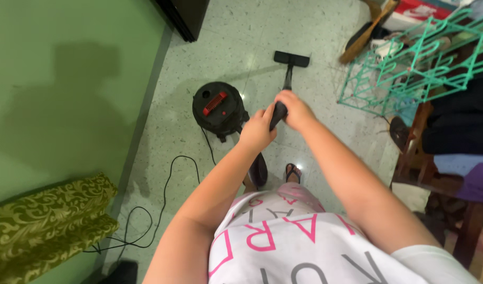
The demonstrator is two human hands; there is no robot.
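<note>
Both my hands grip the black wand (279,113) of a vacuum cleaner. My left hand (257,130) holds it lower, nearer my body; my right hand (295,109) holds it just above. The wand runs forward to a flat black floor nozzle (292,58) resting on the speckled floor. The round black canister (218,108) with a red handle sits on the floor left of my hands. A dark hose (258,169) hangs down below my left hand.
A black power cord (165,197) loops across the floor to the left. A green wall (67,89) and patterned cushions (41,221) are at left. A teal wire rack (415,63), wooden furniture (436,173) and shoes stand at right. A dark cabinet (186,16) is ahead.
</note>
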